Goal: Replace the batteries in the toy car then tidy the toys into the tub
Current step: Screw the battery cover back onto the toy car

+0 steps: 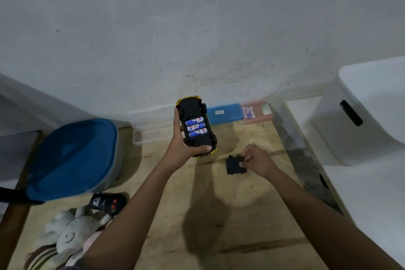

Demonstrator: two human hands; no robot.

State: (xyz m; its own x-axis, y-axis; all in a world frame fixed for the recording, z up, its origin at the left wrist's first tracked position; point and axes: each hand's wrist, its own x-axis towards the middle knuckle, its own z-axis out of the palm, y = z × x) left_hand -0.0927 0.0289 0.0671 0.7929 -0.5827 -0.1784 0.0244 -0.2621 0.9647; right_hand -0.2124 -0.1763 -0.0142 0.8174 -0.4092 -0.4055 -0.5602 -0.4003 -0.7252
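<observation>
Now left hand [179,144] grips the car [192,108] belly-up, fingers along its left side, thumb across its near end. Three blue batteries [196,126] sit in its open bay. Right hand [256,159], just below-right of the car and apart from it, pinches the black cover [233,166]. Blue-lidded tub [74,160] stands well left of the car; remote [107,201] and plush toys [65,237] lie below-left of it.
</observation>
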